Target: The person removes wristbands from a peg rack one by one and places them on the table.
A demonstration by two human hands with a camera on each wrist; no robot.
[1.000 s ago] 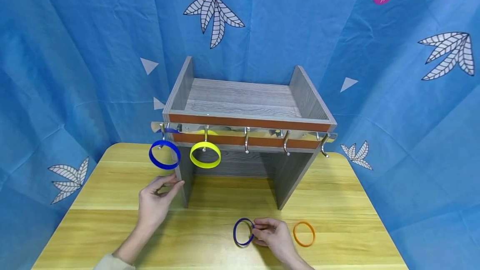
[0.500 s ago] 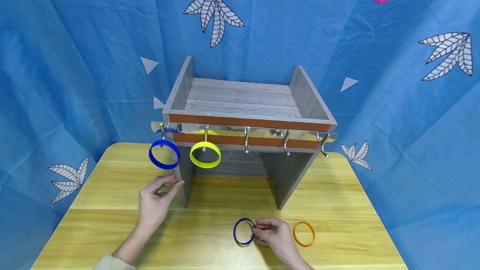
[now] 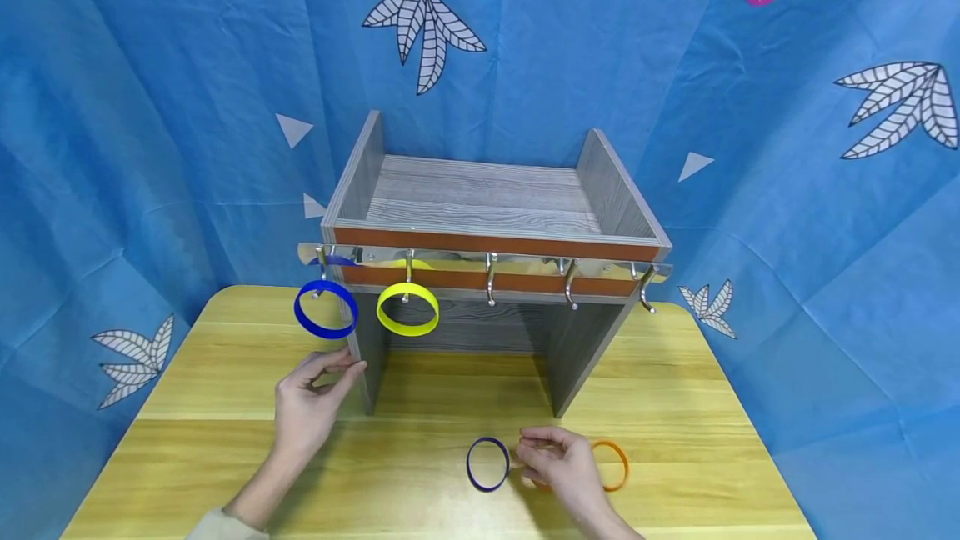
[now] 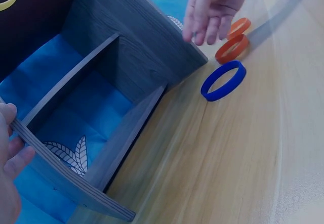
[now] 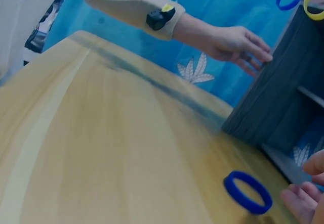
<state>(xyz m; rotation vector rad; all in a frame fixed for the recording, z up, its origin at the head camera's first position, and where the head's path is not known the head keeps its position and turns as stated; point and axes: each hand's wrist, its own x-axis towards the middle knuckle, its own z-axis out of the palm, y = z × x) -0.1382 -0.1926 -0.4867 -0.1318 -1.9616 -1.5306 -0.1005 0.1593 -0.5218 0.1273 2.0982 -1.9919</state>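
Right hand (image 3: 558,461) — fingers parted, empty — sweeping low could knock the lower-centre blue ring (image 3: 468,465); left hand (image 3: 309,402) pinches shelf (image 3: 480,190).

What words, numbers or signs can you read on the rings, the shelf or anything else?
None. No word, number, label or sign can be read.
The table's blue ring, the yellow ring, the orange rings and the gray shelf: no readable writing.
The blue curtain: just printed shapes, like leaves.
The black gadget on the left sleeve: too blurred to tell.
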